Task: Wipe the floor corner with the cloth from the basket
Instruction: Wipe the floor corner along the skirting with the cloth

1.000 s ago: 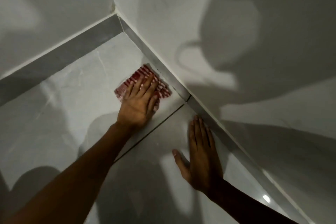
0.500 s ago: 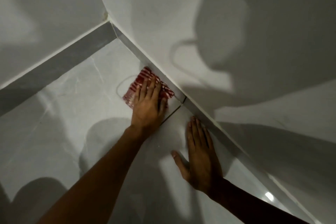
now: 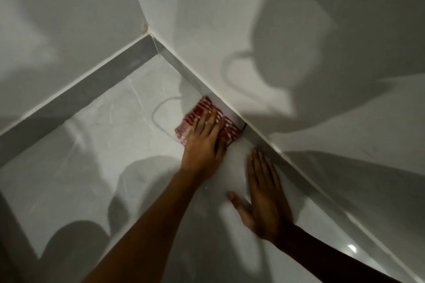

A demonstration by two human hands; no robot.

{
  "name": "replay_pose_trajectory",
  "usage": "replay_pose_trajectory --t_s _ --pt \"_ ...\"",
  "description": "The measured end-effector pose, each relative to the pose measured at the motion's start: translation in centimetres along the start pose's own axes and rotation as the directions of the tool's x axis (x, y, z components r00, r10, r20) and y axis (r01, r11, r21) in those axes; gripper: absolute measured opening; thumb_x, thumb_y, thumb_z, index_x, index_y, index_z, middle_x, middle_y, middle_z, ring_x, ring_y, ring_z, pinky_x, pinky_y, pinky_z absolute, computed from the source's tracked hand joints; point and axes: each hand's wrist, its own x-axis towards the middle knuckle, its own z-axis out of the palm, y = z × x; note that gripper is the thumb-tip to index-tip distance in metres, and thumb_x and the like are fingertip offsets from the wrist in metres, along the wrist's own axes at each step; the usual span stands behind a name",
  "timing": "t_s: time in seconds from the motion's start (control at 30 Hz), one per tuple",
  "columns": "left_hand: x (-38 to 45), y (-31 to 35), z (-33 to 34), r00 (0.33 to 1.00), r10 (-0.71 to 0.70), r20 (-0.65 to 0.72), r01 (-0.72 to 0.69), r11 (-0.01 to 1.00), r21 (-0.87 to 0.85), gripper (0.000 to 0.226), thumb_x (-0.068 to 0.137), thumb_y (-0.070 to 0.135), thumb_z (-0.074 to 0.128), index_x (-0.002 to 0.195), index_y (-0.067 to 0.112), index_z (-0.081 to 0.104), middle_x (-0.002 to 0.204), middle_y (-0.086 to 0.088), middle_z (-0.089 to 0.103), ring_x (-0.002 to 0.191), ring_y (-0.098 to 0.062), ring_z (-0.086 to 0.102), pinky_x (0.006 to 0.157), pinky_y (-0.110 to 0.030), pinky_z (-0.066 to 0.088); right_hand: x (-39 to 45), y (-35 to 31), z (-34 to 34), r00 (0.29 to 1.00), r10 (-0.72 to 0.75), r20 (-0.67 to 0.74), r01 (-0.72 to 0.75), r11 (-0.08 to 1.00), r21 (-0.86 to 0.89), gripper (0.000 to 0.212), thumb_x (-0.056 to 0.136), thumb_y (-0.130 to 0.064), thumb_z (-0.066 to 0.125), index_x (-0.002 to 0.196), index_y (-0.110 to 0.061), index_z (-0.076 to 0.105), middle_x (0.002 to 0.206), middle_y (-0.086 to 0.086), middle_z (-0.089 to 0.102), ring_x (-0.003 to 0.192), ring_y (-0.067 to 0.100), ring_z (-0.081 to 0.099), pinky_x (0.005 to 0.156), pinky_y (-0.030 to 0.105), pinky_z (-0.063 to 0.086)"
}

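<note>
A red-and-white striped cloth (image 3: pixel 203 108) lies flat on the pale tiled floor, its far edge against the grey skirting (image 3: pixel 184 69) of the right wall. My left hand (image 3: pixel 204 145) presses down on it with the fingers spread over its near half. The floor corner (image 3: pixel 158 54) is up and to the left of the cloth, a short way off. My right hand (image 3: pixel 262 195) rests palm down on the floor tile beside the same skirting, nearer to me, fingers apart and holding nothing. No basket is in view.
Two white walls meet at the corner, each with a grey skirting strip (image 3: pixel 69 108) along its foot. A dark grout line (image 3: pixel 232 142) runs from the right skirting past the cloth. Shadows of my head and arms fall on the floor and walls.
My left hand has slid the cloth a little to the right, up against the right skirting and the grout line. My right hand has stayed planted on the floor.
</note>
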Motion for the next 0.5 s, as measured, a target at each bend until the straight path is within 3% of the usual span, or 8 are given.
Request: replay_pose_trajectory --t_s 0.1,0.17,0.27,0.33,0.4,0.47,0.5 --pt "-1.4 -0.7 -0.6 0.981 0.126 0.146 -0.115 0.99 -0.083 0.056 0.1 0.032 0.045 0.151 0.013 0.059 0.165 -0.012 0.05 0.159 -0.033 0.037 0.132 -0.055 0.027 0.1 -0.2 -0.2 0.999 0.006 0.045 -0.007 1.0 0.007 0.109 0.106 -0.082 0.031 0.177 -0.003 0.011 0.189 0.017 0.007 0.176 0.033 0.012 0.141 0.054 0.022" --pt "-1.3 -0.7 -1.0 0.962 0.196 0.189 -0.159 0.967 -0.198 0.051 0.097 0.018 0.052 0.146 0.013 0.064 0.162 -0.011 0.054 0.158 -0.03 0.04 0.133 -0.049 0.026 0.2 -0.2 -0.4 0.997 0.011 0.07 -0.012 1.0 0.023 0.112 0.104 -0.087 0.027 0.178 -0.005 0.005 0.189 0.014 -0.001 0.177 0.03 0.003 0.143 0.051 0.014" --pt "-1.0 -0.5 -2.2 0.927 0.234 0.293 -0.14 0.941 -0.307 0.048 0.092 0.0 0.057 0.139 0.008 0.07 0.155 -0.014 0.061 0.152 -0.029 0.049 0.132 -0.04 0.03 0.4 0.1 -1.4 0.993 -0.039 0.113 0.032 0.997 0.066 0.119 0.101 -0.089 0.036 0.178 -0.006 -0.004 0.189 0.012 -0.011 0.176 0.026 -0.009 0.144 0.042 0.0" --pt "-1.4 0.8 -3.6 0.917 0.143 0.371 0.011 0.923 -0.385 0.047 0.094 -0.004 0.056 0.137 0.007 0.071 0.151 -0.015 0.064 0.143 -0.025 0.057 0.124 -0.027 0.036 0.0 0.8 -2.3 0.971 -0.087 0.221 0.072 0.995 0.073 0.123 0.1 -0.09 0.04 0.177 -0.009 -0.011 0.188 0.008 -0.019 0.176 0.024 -0.016 0.143 0.041 -0.004" --pt "-2.9 1.5 -5.2 0.911 -0.074 0.405 0.292 0.81 -0.509 0.043 0.096 -0.005 0.054 0.132 0.007 0.074 0.132 -0.016 0.072 0.11 -0.011 0.075 0.099 -0.014 0.054 -0.2 0.5 -4.8 0.928 -0.162 0.335 0.125 0.984 0.129 0.123 0.102 -0.089 0.042 0.175 -0.012 -0.019 0.185 0.001 -0.032 0.174 0.019 -0.021 0.143 0.044 -0.004" --pt "-4.7 2.5 -7.9 0.822 -0.268 0.503 0.555 0.576 -0.6 0.033 0.105 0.001 0.052 0.127 0.01 0.074 0.107 -0.009 0.074 0.073 0.0 0.075 0.068 -0.018 0.062 -0.1 -1.1 -8.8 0.857 -0.141 0.495 0.026 0.972 0.233 0.122 0.105 -0.082 0.049 0.169 -0.019 -0.035 0.172 -0.013 -0.051 0.162 -0.013 -0.03 0.141 0.037 -0.009" --pt "-6.0 3.0 -9.1 0.776 -0.309 0.55 0.626 0.485 -0.611 0.026 0.109 0.01 0.051 0.119 0.013 0.074 0.094 -0.006 0.072 0.063 0.001 0.071 0.06 -0.023 0.061 -0.6 -2.2 -10.6 0.824 -0.105 0.557 -0.053 0.964 0.26 0.122 0.106 -0.077 0.052 0.165 -0.023 -0.041 0.164 -0.02 -0.056 0.15 -0.027 -0.035 0.139 0.032 -0.011"
